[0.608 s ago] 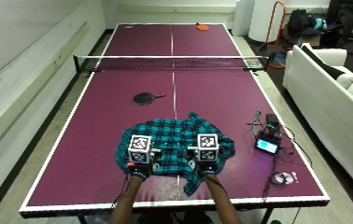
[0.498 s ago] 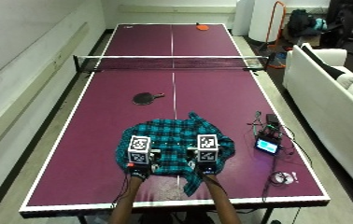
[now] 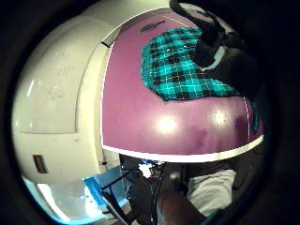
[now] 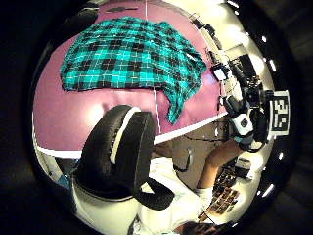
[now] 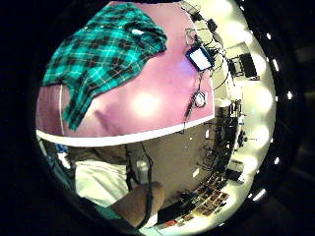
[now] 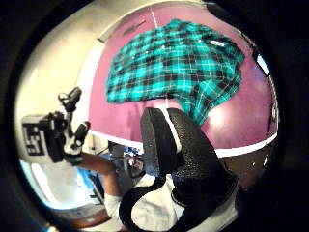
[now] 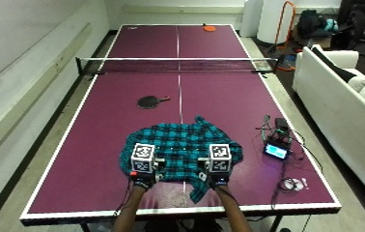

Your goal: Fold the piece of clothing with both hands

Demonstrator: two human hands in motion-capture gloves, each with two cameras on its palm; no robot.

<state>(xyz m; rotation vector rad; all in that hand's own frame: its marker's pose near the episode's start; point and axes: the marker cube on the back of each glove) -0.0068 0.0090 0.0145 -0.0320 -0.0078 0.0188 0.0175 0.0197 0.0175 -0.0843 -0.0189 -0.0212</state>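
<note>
Shirt (image 7: 181,145) crumpled on table (image 7: 105,145); paddle (image 7: 151,101) beyond; phone (image 7: 276,151) beside

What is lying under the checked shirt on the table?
The checked shirt lies spread directly on the purple table. Only table surface shows around its edges; anything beneath the cloth is covered and cannot be seen.

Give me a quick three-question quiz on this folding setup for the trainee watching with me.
1. True or false: the plaid shirt lies on the person's side of the net.
2. What lies beyond the shirt, before the net? A) paddle B) cup C) book
3. Which table edge is the small lit screen near: the person's left or right?

Key: 1 true; 2 A, the black paddle; 3 right.
</note>
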